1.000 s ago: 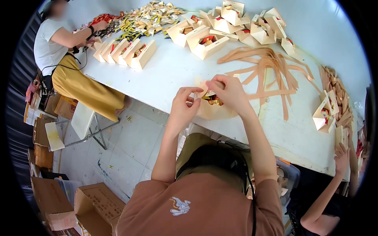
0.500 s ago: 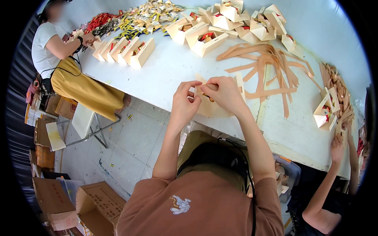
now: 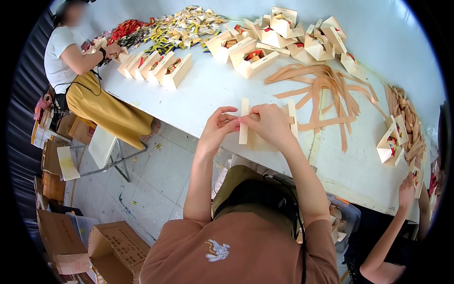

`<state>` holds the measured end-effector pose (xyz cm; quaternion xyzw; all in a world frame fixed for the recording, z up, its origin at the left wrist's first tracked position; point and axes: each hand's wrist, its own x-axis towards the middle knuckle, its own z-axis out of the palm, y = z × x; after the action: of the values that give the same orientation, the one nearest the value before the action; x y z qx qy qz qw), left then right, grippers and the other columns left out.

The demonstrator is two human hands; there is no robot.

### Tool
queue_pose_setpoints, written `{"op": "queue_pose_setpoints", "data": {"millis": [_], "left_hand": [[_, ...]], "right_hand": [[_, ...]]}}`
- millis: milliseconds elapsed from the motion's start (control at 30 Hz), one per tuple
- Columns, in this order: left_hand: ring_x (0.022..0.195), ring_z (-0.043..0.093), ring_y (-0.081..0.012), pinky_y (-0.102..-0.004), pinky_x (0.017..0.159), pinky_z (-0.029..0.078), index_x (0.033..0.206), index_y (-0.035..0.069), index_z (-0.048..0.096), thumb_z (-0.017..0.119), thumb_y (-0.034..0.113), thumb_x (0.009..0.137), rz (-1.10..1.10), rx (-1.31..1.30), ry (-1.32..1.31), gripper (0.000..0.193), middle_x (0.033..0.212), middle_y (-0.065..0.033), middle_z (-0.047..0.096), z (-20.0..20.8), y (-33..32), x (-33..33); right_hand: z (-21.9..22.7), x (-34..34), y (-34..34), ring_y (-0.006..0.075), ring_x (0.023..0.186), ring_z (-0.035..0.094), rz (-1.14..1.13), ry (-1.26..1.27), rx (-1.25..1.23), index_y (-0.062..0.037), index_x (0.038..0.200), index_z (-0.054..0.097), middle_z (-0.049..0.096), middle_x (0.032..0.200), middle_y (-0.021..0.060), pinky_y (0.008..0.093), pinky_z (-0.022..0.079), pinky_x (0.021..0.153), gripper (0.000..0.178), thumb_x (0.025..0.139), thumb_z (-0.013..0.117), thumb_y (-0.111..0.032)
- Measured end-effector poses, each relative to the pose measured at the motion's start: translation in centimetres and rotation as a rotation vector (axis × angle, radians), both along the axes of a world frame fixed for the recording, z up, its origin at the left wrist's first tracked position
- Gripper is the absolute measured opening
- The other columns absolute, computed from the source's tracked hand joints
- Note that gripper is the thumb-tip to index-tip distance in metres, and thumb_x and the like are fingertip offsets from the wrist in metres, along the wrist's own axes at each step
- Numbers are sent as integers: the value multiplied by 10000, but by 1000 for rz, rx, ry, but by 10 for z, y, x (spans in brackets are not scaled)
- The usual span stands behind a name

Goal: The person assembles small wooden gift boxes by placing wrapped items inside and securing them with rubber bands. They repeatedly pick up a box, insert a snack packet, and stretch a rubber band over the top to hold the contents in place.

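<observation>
Near the table's front edge, a cream paper box [image 3: 243, 134] stands between my hands, its left panel upright and a slotted flap on its right. My left hand [image 3: 219, 128] is at the outer side of that left panel, thumb and a fingertip pinched against it, other fingers curled. From the right, my right hand [image 3: 270, 124] reaches over the box. Its thumb and forefinger close on the same panel, touching my left fingertips. Any ribbon end between the fingers is hidden. A tan ribbon [image 3: 326, 123] lies just right of the box.
More tan ribbons [image 3: 326, 80] spread over the white table [image 3: 203, 102]. Filled boxes [image 3: 255, 61] pile at the back, with a row [image 3: 172, 73] at left beside heaped small packets [image 3: 184, 28]. One person [image 3: 59, 52] sits far left; another's hand [image 3: 406, 191] holds a box at right.
The box's left panel has turned upright and shows more clearly. My left fingers have shifted slightly lower along it, and my right hand stays close. At right, the other person's box has moved slightly.
</observation>
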<state>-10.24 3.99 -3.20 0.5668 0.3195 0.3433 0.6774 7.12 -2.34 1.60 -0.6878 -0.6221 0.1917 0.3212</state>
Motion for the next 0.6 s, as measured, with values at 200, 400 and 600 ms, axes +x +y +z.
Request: {"op": "queue_pose_setpoints", "data": {"millis": [200,400,600], "left_hand": [[881,661,-236,-369,820,536,1115,-11,621,630,-19,867,175,319,313,248,947,-109,676,-15,2,0],[887,627,-346,-456,847,507,1105,14,656,570,-46,852,649,1215,763,273,1005,-183,634,0,-6,-1],[913,628,-169,-304,810,518,1207,16,629,572,41,962,111,427,193,253,1005,-92,658,14,-19,26]], "right_hand": [[-11,-13,0,307,655,669,-124,-271,104,-23,729,700,664,648,139,409,517,629,406,805,756,-417],[-5,-16,-12,324,778,670,-223,-428,135,-16,969,671,672,802,138,434,490,811,393,845,743,-382],[-6,40,-57,309,907,637,-451,-537,608,36,1233,566,631,915,158,435,460,921,516,891,718,-320]]}}
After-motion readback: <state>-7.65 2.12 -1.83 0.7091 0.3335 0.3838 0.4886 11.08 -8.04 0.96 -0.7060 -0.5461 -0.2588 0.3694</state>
